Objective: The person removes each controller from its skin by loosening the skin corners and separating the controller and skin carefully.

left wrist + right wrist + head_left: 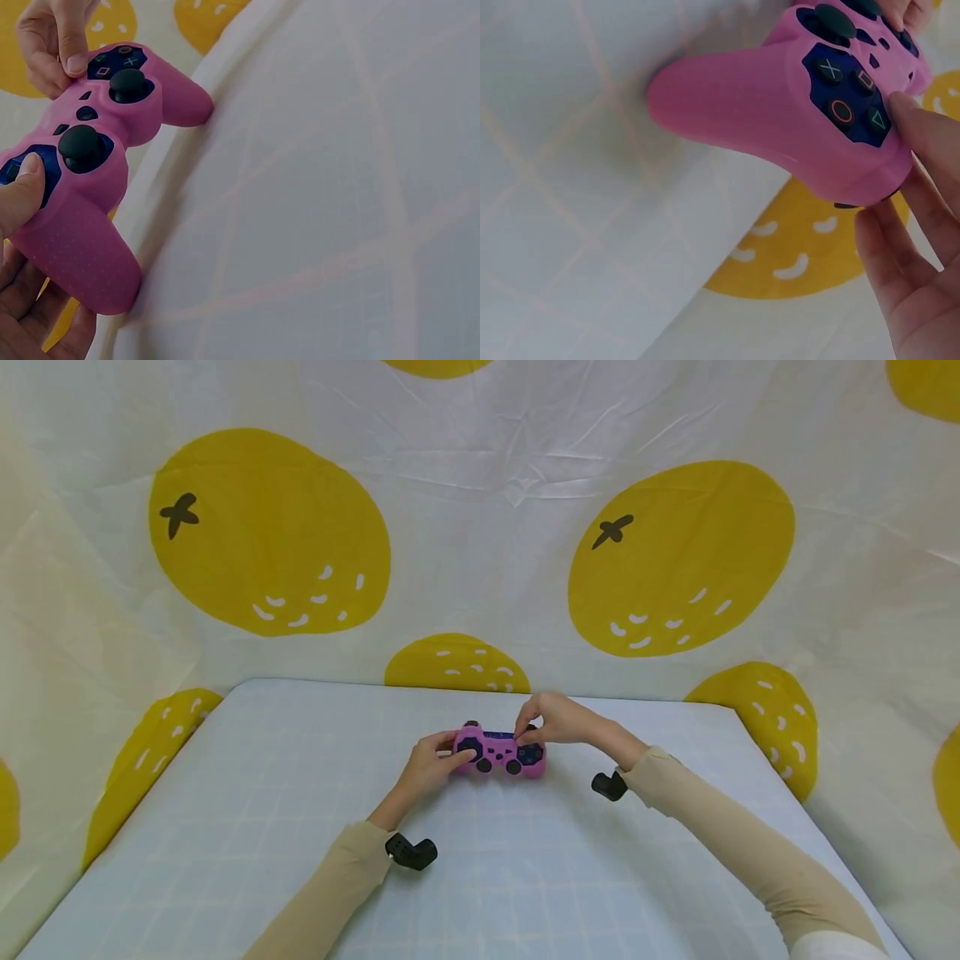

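A pink game controller [499, 754] with dark blue face panels and two black thumbsticks is held over the far part of the table; the pink looks like a soft sleeve around it. My left hand [432, 768] grips its left side, thumb across the direction pad [30, 176] and fingers behind the handle. At the top edge, right of the middle, my right hand [558, 718] pinches the controller. In the right wrist view, the right thumb [922, 127] lies beside the button panel [847, 97], with the fingers behind the upper edge.
The table [510, 877] has a pale cloth with faint checked lines. Behind it hangs a white curtain [480, 527] printed with large yellow fruit shapes. A black wrist camera [411, 852] sits on the left sleeve, another black camera [609, 786] by the right cuff.
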Demonstrator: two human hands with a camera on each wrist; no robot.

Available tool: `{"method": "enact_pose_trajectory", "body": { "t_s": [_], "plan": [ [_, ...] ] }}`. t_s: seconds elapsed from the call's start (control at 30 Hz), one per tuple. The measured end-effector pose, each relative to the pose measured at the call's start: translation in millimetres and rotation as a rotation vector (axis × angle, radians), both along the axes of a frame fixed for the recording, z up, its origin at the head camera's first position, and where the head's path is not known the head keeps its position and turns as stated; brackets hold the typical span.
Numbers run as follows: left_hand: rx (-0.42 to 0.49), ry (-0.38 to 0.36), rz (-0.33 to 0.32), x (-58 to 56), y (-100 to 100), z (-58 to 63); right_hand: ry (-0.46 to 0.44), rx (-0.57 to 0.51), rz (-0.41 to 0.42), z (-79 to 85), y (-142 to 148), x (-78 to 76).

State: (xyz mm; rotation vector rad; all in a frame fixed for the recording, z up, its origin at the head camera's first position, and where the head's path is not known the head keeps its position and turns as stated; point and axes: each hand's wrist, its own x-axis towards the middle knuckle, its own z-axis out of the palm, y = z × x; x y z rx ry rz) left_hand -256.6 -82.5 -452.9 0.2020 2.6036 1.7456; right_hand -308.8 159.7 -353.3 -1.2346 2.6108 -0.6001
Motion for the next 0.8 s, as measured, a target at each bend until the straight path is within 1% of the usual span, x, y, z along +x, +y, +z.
{"method": "enact_pose_trajectory", "body": {
  "t_s": [0.13, 0.43, 0.53, 0.67, 0.8],
  "plan": [
    [0.006, 0.000, 0.001, 0.0, 0, 0.5, 0.040, 0.047, 0.014, 2.8, -4, 0.1],
    [-0.002, 0.011, -0.004, 0.1, 1, 0.8, 0.175, 0.166, 0.030, 6.7, -12, 4.1],
    [-0.003, 0.016, -0.006, 0.3, 1, 1.7, 0.221, 0.182, 0.042, 7.8, -14, 7.1],
    [-0.007, 0.021, -0.002, 0.8, 1, 2.3, 0.281, 0.177, 0.075, 8.6, -16, 10.0],
    [0.002, 0.026, -0.016, 1.0, 0, 2.9, 0.309, 0.196, 0.124, 8.6, -18, 10.5]
  ]
}}
